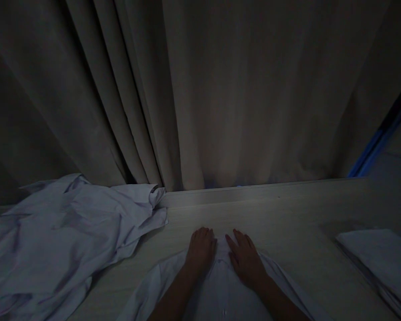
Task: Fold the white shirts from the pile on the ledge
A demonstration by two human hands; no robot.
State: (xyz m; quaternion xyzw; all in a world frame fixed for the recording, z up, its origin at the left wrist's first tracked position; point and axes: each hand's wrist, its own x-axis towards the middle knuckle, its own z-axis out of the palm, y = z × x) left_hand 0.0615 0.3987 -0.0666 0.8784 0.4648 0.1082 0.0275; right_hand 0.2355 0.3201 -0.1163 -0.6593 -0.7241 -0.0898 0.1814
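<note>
Looking down from the head camera, you have both hands pressed flat on a white shirt spread on the pale wooden table at 6 o'clock, right at the near edge. Your left hand rests palm down with its fingers curled a little at the tips; your right hand lies open and flat just beside it, fingers pointing toward 11 o'clock. Neither hand grips anything: both only rest on the cloth, on either side of what looks like the front placket, though the dim light makes that hard to confirm.

Judging by its folds, the shirt is thin woven cotton or similar: light, limp, quick to crease, and likely to slide on the smooth tabletop. You would do best to pinch it at the seams, the shoulders or the hem rather than in the middle of a panel, where it would only bunch up.

It looks plain, pale bluish-white in this gloom, with its sides falling off toward 5 and 7 o'clock.

At 9 o'clock lies a crumpled white garment, well apart from your hands. At 3 o'clock sits a folded white stack. A heavy beige curtain hangs across 12 o'clock.
</note>
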